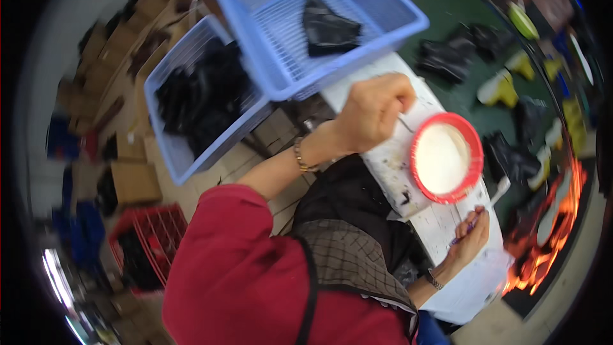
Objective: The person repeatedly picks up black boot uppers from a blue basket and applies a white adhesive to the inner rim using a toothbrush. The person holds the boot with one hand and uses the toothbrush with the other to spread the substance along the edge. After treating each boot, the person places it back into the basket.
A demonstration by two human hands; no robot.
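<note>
Evidently everything wet has been gathered within easy reach from where I stand. A red plastic tub [477, 156] of milky white liquid [440, 160] sits on the narrow white counter [440, 230], between the person's two hands, probably so that neither arm has to stretch. The right hand [471, 236] rests low beside the tub, its grip closed around a slim purple-marked tool [472, 222]; held so near the rim, it looks handy for dipping. I can't tell whether the pale stick [502, 188] just beyond belongs to it. The left hand [375, 114] hangs over the counter as a curled fist, blurred, and whether anything is tucked inside I cannot say.

Past that fist, a blue plastic crate [396, 33] takes up the counter's far end, with one black leather piece [327, 25] in it. Lower to the left, a second blue crate [223, 142] is heaped with black pieces [204, 92], presumably set there to spare the counter. Across the tub, black boots [447, 57] and yellow-green shoe lasts [499, 89] crowd the green surface [428, 0], leaving the tub little spare room, and an orange glow [549, 243] streaks its edge.
</note>
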